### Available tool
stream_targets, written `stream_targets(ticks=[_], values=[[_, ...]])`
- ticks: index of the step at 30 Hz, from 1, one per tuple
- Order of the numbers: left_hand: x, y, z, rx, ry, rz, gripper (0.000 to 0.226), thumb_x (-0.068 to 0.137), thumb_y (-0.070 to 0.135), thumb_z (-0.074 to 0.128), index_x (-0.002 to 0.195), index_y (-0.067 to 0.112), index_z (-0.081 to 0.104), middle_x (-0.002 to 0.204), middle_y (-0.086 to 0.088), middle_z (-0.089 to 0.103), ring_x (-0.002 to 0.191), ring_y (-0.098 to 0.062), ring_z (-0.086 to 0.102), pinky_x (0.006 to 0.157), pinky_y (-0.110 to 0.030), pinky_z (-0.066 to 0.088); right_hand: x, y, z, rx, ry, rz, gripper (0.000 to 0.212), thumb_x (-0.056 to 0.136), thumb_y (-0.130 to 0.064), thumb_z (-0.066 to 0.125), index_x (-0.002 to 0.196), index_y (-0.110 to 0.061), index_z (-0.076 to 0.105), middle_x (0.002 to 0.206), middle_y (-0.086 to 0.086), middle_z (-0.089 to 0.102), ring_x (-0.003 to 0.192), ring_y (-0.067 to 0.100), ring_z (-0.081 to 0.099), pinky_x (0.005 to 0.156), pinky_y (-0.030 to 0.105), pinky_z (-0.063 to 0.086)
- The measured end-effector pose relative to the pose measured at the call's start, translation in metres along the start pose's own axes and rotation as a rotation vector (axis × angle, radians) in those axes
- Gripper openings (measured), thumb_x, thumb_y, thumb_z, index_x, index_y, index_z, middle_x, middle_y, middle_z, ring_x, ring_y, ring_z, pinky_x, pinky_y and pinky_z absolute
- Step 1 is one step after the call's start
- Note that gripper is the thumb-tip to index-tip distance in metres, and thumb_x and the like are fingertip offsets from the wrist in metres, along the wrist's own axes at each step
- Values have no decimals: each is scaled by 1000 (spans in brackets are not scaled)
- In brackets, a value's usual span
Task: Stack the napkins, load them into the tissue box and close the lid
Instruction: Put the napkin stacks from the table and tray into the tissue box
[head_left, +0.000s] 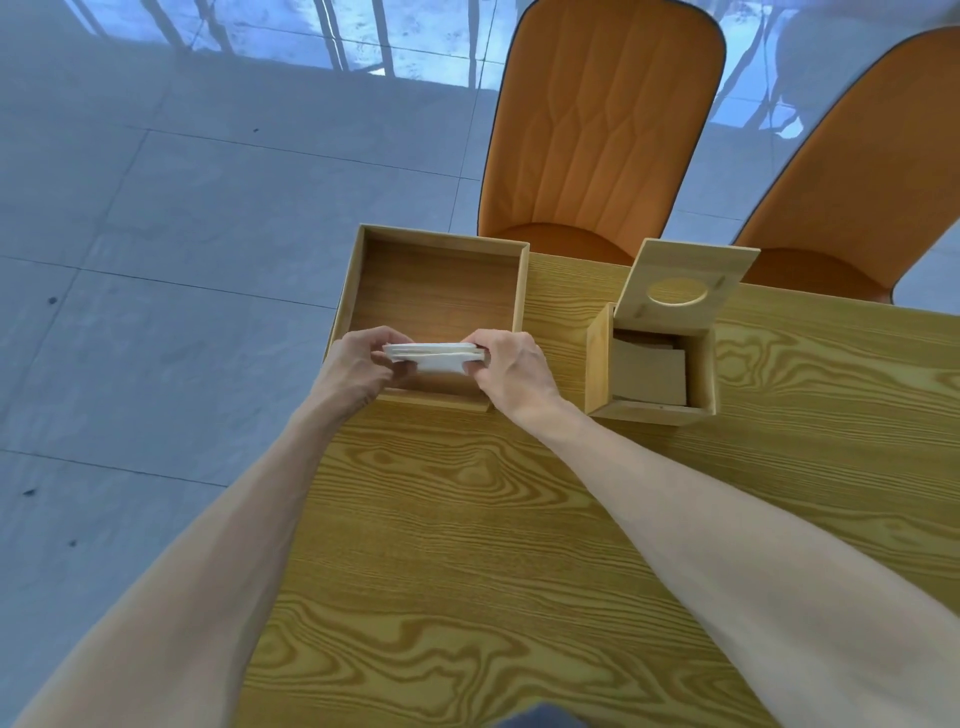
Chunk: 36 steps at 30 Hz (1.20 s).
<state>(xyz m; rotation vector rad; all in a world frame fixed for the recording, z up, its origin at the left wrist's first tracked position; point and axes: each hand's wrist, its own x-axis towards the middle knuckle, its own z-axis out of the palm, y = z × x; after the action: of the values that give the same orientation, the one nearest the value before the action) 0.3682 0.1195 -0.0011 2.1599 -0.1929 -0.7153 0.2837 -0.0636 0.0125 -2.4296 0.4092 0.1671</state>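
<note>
A grey tiled floor and two orange chairs (602, 130) sit behind a wood-grain tabletop (467, 519), which carries an open wooden tray (441, 275) on the left and the tissue box (652, 364) just to its right.

A thin white stack of napkins (434, 355) is held over the near end of the tray, lifted clear of the tray floor as far as can be told. It's pinched at both short ends: the left hand (358, 364) clamps the left edge and the right hand (511, 369) the right edge, with the thumbs on top and the fingers (402, 368) curled underneath. So both sets of fingers are closed on the stack, which spans the gap between them.

Looks like the squaring-up step, with loading not yet begun. To do it well, the edges should probably be tapped flush and the pinch kept light, so the soft sheets don't get bowed or creased in the middle. The stack is best kept level on the way over to the right.

The box lid (685, 280) is already tipped up and back, so the opening is clear. Something tan is seen inside the box, but what exactly can't be told.
</note>
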Motion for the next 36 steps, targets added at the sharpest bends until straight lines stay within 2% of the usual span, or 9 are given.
stream_targets(ticks=[4, 11, 14, 16, 21, 24, 28, 32, 36], values=[[-4, 9, -3, -63, 43, 31, 20, 81, 26, 81, 100, 23, 74, 103, -1, 74, 102, -21, 67, 94, -39, 54, -3, 3, -12, 85, 44, 21, 23, 88, -8, 69, 110, -13, 74, 95, 10, 75, 86, 26, 66, 73, 33, 53], [-22, 42, 14, -217, 89, 43, 43, 84, 37, 75, 117, 11, 68, 109, -6, 72, 95, -17, 66, 79, -24, 53, -20, 10, -48, 313, 109, 92, 22, 93, -19, 67, 112, -9, 70, 89, 6, 67, 77, 18, 58, 66, 30, 46], [-31, 59, 30, -271, 95, 41, 44, 89, 33, 71, 125, 9, 65, 112, -7, 70, 92, -14, 66, 68, -18, 56, -32, 14, -61, 383, 68, 139, 41, 103, -24, 51, 142, -9, 52, 123, 9, 65, 113, 23, 58, 91, 28, 43], [-37, 70, 43, -332, 60, 18, 42, 92, 28, 68, 130, 9, 63, 111, -5, 70, 92, -10, 67, 65, -16, 59, -40, 19, -70, 458, 21, 182, 52, 108, -25, 39, 155, -8, 27, 151, 12, 47, 140, 25, 42, 106, 24, 32], [-51, 98, 77, -400, -47, -21, 41, 92, 25, 70, 130, 10, 63, 108, -3, 71, 91, -14, 69, 61, -18, 59, -62, 43, -92, 591, 24, 278, 56, 109, -20, 29, 159, -11, 5, 162, 13, 27, 150, 26, 25, 114, 26, 22], [-57, 117, 97, -400, -42, -18, 40, 91, 24, 71, 128, 11, 61, 110, -2, 69, 96, -18, 67, 59, -19, 59, -74, 64, -106, 633, 133, 328, 60, 105, -18, 44, 158, -14, 16, 154, 11, 42, 141, 25, 41, 113, 31, 35], [-62, 137, 125, -387, -24, -50, 36, 94, 30, 66, 124, 13, 57, 117, -8, 67, 101, -21, 67, 63, -24, 57, -89, 94, -124, 668, 298, 421, 40, 95, -22, 66, 132, -11, 56, 118, 5, 70, 102, 18, 67, 78, 26, 54], [-65, 150, 153, -345, -7, -29, 25, 92, 32, 69, 110, 16, 64, 108, -8, 71, 98, -23, 70, 63, -25, 55, -103, 117, -140, 648, 358, 429, 20, 93, -16, 69, 111, -8, 72, 104, 5, 75, 98, 20, 70, 83, 28, 56], [-63, 160, 171, -312, 39, -1, 17, 88, 34, 74, 99, 22, 70, 95, -1, 73, 92, -18, 68, 72, -30, 57, -108, 130, -154, 592, 412, 435, 24, 91, -16, 72, 114, -7, 70, 100, 2, 71, 94, 18, 68, 81, 26, 54]])
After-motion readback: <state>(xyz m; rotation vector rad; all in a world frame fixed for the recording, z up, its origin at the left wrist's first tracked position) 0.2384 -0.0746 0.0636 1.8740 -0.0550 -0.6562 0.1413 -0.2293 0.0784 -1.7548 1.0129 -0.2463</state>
